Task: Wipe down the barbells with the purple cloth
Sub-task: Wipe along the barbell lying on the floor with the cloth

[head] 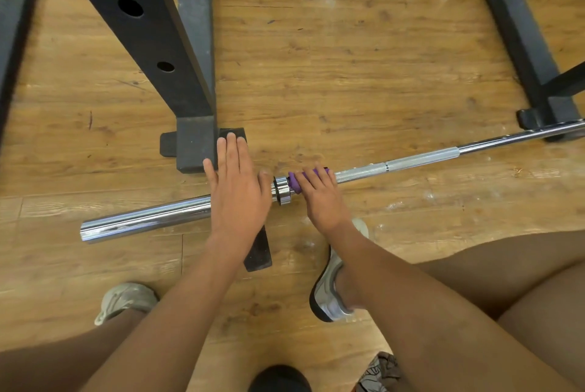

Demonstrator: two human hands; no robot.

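Chrome barbell (421, 159) lies flat on wooden floor; purple cloth (308, 177) wrapped round its shaft beside the collar

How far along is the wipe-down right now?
Done: nothing shows as wiped yet; shine alone can't tell. In hand: the right hand grips the cloth around the shaft beside the collar, while the left hand lies flat on the sleeve. Left: the shaft stretching right past the cloth, probably the sleeve too.
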